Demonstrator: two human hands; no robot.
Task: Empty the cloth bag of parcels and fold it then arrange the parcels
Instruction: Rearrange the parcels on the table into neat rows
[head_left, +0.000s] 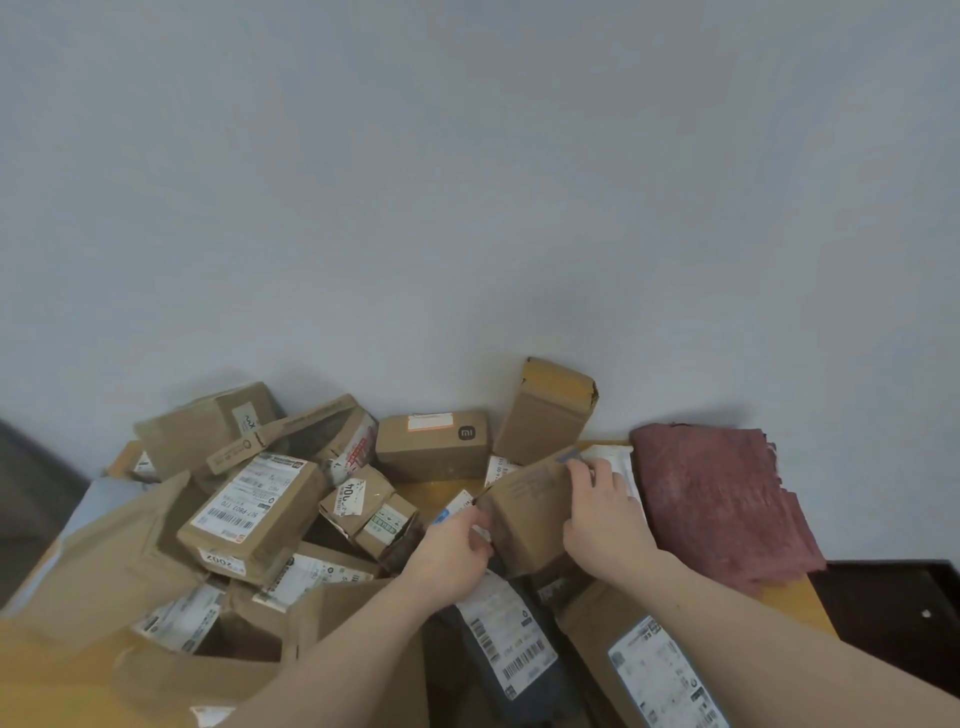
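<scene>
While both forearms reach in from the lower edge, the right hand (602, 512) lies over the top right side of a brown carton (530, 512), fingers curled onto its far upper edge, and the left hand (457, 545) pinches the carton's near left corner, so the two hands clamp it between them. The carton sits tilted on the heap, its base against a dark mailer (511, 660) with a white barcode label. Just right of the right hand, the folded maroon cloth bag (722, 504) lies flat at the worktop's (810, 597) right edge, backed up to the grey wall (467, 182). Behind the carton, a strip of bare worktop shows before a box with a dark square logo (434, 441) and a box leaning on the wall (550, 410). To the left, parcels (254, 514) lie jumbled and overlapping, crowding to the wall and the left edge. Right of the worktop's edge drops a dark floor (893, 613).
</scene>
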